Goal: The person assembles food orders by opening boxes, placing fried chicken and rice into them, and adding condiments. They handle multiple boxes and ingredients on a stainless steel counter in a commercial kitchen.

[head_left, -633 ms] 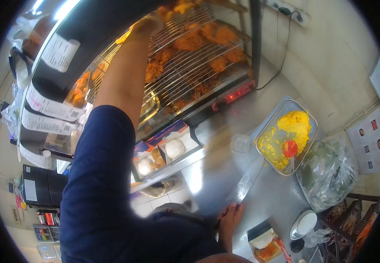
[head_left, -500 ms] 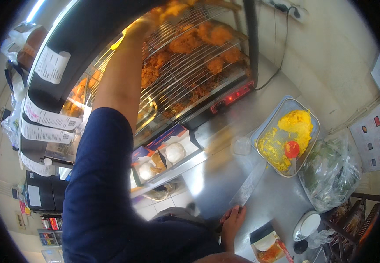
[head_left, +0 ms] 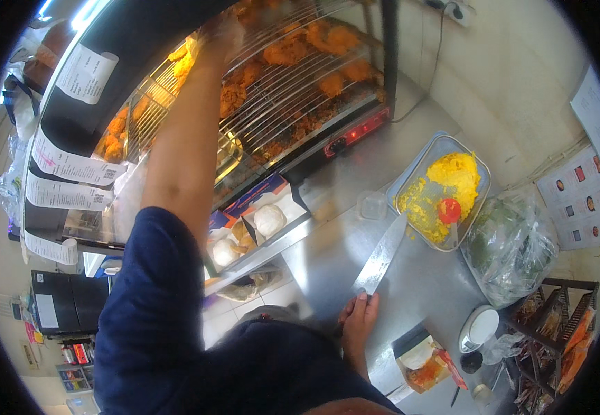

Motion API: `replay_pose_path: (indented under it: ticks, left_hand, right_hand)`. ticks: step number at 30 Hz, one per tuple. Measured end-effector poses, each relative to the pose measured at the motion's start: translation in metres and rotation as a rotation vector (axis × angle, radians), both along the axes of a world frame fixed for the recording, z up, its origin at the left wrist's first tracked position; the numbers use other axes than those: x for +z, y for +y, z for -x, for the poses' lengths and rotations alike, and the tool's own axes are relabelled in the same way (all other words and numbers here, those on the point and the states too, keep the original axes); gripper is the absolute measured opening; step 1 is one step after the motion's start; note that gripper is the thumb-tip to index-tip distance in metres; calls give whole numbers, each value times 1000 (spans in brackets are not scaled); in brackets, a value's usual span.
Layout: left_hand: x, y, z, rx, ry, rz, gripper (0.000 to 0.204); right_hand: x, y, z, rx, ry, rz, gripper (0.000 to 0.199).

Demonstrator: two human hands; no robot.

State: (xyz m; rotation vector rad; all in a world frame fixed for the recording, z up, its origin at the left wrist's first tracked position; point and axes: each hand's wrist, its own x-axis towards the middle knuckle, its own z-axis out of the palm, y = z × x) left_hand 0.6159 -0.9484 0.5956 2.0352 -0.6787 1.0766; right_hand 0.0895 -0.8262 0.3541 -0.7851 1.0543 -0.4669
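My left arm reaches up into the lit warming cabinet, over its wire racks (head_left: 293,79). At the far end my left hand (head_left: 222,36) is dim and smeared, so its fingers cannot be made out. Pieces of fried chicken (head_left: 287,51) lie on the racks around it. Low on the right, my right hand (head_left: 360,315) is closed round the handle of a wide-bladed knife (head_left: 379,259). Its blade points away, the tip close to a metal tray (head_left: 419,232) of yellow rice (head_left: 457,178) with a red round utensil (head_left: 448,210) in it.
Two open boxes with round white lumps of food (head_left: 269,220) stand below the cabinet. A bag of greens (head_left: 511,242) lies beside the tray. Nearer are an open food box (head_left: 423,360), a white round container (head_left: 481,327) and a dark rack (head_left: 559,325). Paper slips (head_left: 72,162) hang left.
The view has shifted slightly. My right hand has raised the knife, its blade now turned more toward the tray and plainly visible. My left arm stays inside the cabinet.
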Motion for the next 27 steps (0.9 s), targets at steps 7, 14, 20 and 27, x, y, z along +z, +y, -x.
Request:
replay_pose_path:
  ticks: [7, 14, 20, 27]
  left_hand:
    - [18, -6, 25, -248, 241, -516, 36]
    - [31, 3, 3, -365, 645, -389, 34]
    - [26, 1, 1, -454, 813, -94, 33]
    - [-5, -20, 46, -713, 1031, 504, 31]
  right_hand:
    - [-4, 2, 6, 0, 36, 68, 18]
    - [-3, -3, 8, -78, 10, 11, 19]
    - [-6, -6, 14, -74, -25, 7, 20]
    - [-14, 3, 9, -73, -51, 41, 20]
